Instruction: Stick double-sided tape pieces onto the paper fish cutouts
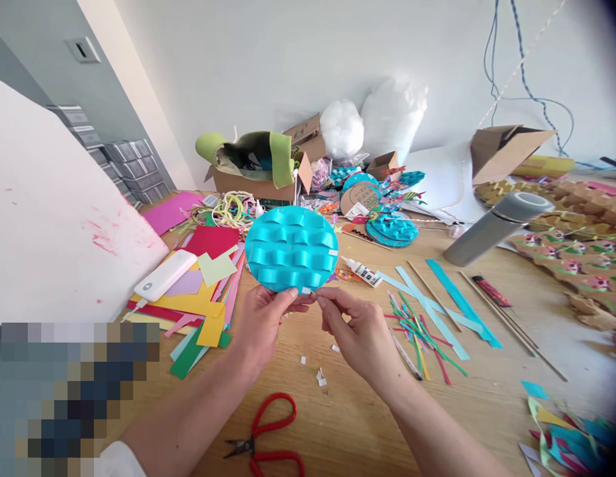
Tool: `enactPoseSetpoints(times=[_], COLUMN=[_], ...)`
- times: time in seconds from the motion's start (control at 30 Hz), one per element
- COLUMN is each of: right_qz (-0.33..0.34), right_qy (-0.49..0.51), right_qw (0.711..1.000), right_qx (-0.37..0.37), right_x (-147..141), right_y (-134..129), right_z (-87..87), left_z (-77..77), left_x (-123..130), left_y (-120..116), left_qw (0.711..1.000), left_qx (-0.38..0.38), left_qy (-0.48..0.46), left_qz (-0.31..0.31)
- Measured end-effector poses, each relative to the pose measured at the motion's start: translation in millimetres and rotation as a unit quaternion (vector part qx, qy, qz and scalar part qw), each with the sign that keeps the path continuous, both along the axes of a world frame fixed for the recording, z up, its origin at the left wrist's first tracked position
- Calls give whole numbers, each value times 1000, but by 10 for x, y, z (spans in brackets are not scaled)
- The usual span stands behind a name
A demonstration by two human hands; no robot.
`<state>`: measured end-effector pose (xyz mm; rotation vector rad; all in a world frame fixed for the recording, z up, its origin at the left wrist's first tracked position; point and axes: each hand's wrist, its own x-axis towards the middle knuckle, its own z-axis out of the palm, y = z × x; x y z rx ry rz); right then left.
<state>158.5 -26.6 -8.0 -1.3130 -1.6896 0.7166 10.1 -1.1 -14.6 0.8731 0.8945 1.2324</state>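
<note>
A round blue paper disc with rows of wavy blue strips is held up above the table. My left hand grips its lower edge, thumb in front. My right hand is closed in a pinch at the bottom right edge, right beside a small white tab; what lies between those fingertips is too small to tell. Another white tab is on the disc's right edge. Below the hands lie small white scraps and red-handled scissors.
Coloured paper and a white power bank lie left. To the right are a glue bottle, thin paper strips, wooden sticks and a grey flask. Finished-looking blue discs and boxes stand behind.
</note>
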Motion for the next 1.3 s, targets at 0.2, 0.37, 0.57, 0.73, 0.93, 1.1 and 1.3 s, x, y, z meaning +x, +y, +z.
enactPoseSetpoints(times=[0.2, 0.37, 0.57, 0.73, 0.93, 1.1, 1.3], right_qz=[-3, 2, 2, 1, -27, -20, 0], right_qy=[-7, -10, -18, -26, -21, -15, -21], right_qw=[1000, 999, 998, 997, 999, 999, 1000], right_qx=[17, 35, 55, 66, 29, 23, 9], right_x=[-4, 0, 5, -5, 1, -7, -44], right_y=[1, -10, -7, -7, -2, -35, -66], right_z=[1, -8, -32, -16, 9, 29, 22], left_z=[2, 3, 4, -1, -30, -77, -114], left_x=[-3, 1, 7, 3, 0, 7, -1], left_y=[11, 0, 5, 13, 3, -10, -34], left_qw=[1000, 1000, 1000, 1000, 1000, 998, 994], left_qx=[-11, -9, -11, -3, 12, 43, 73], left_qy=[-17, -18, -21, -23, 2, 28, 81], left_qz=[-5, 1, 7, 0, 3, 20, 29])
